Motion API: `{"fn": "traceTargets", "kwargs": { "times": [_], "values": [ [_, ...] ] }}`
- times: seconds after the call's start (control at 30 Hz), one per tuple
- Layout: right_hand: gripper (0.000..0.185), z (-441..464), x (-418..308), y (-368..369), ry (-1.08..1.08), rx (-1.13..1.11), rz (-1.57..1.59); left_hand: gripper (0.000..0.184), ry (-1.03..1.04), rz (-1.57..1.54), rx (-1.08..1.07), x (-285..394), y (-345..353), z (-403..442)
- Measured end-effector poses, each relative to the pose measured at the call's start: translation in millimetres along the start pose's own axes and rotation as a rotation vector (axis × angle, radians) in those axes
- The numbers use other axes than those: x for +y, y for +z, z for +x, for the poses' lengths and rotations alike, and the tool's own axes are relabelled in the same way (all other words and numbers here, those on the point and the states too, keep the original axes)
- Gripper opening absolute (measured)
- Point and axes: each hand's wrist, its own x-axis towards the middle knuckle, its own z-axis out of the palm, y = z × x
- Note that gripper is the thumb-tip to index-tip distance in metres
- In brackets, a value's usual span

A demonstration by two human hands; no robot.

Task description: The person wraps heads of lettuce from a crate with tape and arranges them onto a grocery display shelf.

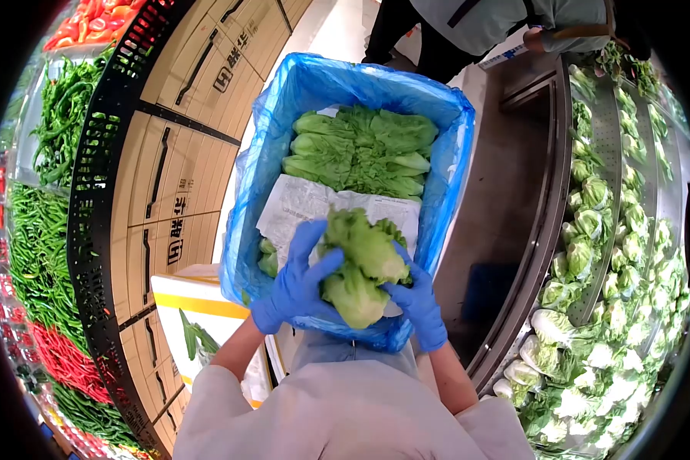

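Note:
Two heads of green leaf lettuce [360, 264] are held close together over the near half of a blue-lined crate [280, 100], their pale stem ends toward me and to the right. My left hand [299, 280], in a blue glove, cups them from the left with its fingers apart. From the right, my gloved right hand [418, 300] grips the stem side, some fingers hidden beneath. Under the heads lies a sheet of printed paper [303, 205]. Beyond it, long green lettuces [360, 146] are packed in rows inside the crate. More leaves show at its left side.
A white foam box [207, 310] with yellow tape stands at left near my arm. Cardboard-coloured panels [184, 161] and a rack of peppers [46, 253] line the left. Shelves of leafy vegetables [590, 222] run along the right. Another person [483, 23] stands beyond the crate.

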Motion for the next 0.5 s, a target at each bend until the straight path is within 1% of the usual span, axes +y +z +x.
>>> {"fn": "traceTargets", "kwargs": {
  "times": [0.03,0.07,0.1,0.13,0.17,0.2,0.23,0.27,0.3,0.33,0.4,0.43,0.47,0.5],
  "values": [
    [0.068,-0.6,-8.0,-1.1,0.074,-0.072,-0.041,0.092,0.001,-0.033,-0.032,2.5,-6.7,10.4],
    [0.068,1.6,-13.5,-2.1,0.074,-0.070,-0.043,0.096,0.002,-0.068,-0.064,6.4,-13.7,19.4],
    [0.068,5.1,-18.5,-3.0,0.038,-0.162,-0.046,0.103,-0.002,-0.048,-0.173,12.5,-20.6,25.3],
    [0.069,7.6,-23.6,-3.6,0.002,-0.255,-0.047,0.103,-0.003,-0.048,-0.173,13.7,-23.7,25.1],
    [0.066,7.3,-31.3,-4.4,0.105,-0.275,-0.031,0.102,-0.006,-0.108,-0.195,14.4,-26.1,24.9],
    [0.066,9.1,-33.1,-6.3,0.104,-0.272,-0.032,0.101,-0.007,-0.170,-0.218,15.2,-27.7,23.8],
    [0.063,10.3,-34.5,-8.4,0.188,-0.296,-0.084,0.101,-0.004,-0.173,-0.219,14.5,-25.5,19.2],
    [0.059,12.6,-36.0,-8.7,0.271,-0.319,-0.134,0.100,-0.161,-0.437,-0.197,11.3,-20.2,11.9],
    [0.057,15.6,-41.2,-7.9,0.302,-0.369,-0.163,0.099,-0.320,-0.701,-0.172,8.2,-15.1,5.6],
    [0.057,13.4,-49.9,-4.1,0.304,-0.364,-0.163,0.099,-0.318,-0.705,-0.175,5.1,-14.7,-1.0],
    [0.056,8.0,-66.0,5.5,0.311,-0.346,0.032,0.091,-0.679,-1.183,-0.310,-6.3,-20.0,-20.0],
    [0.057,6.4,-64.3,4.4,0.250,-0.366,0.069,0.084,-0.853,-1.320,-0.156,-13.6,-15.2,-35.7],
    [0.057,1.3,-68.3,2.8,0.254,-0.362,0.064,0.077,-1.026,-1.449,0.006,-20.6,-8.0,-54.9],
    [0.062,-6.3,-78.8,3.0,0.289,-0.324,0.224,0.069,-1.012,-1.627,0.230,-24.6,-2.5,-74.4]
  ]
}}
